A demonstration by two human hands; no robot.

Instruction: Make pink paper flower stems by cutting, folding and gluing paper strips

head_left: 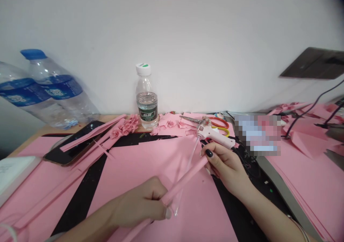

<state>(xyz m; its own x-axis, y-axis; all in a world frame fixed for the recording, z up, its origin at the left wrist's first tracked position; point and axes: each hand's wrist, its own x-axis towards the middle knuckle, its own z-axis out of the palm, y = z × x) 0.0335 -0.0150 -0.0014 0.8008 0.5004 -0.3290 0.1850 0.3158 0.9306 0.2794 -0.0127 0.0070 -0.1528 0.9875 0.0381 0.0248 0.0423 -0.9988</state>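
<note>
A long pink paper roll [185, 179] runs diagonally between my hands, above a large pink sheet [209, 213]. My left hand [146, 202] is closed around its lower part, thumb on top. Near its upper end, my right hand [224, 163] pinches the roll between thumb and fingers. Just beyond that hand lies a pale pink glue gun [215, 136], with a clear glue stick [192, 154] by it. Scissors [220, 122] with red and yellow handles rest behind the gun.
A water bottle [147, 102] stands by the wall, with two large bottles [63, 88] at left. A dark phone [70, 152] lies under paper strips and paper flowers [125, 127]. Pink sheets [309, 177] are stacked at right, near black cables [303, 109].
</note>
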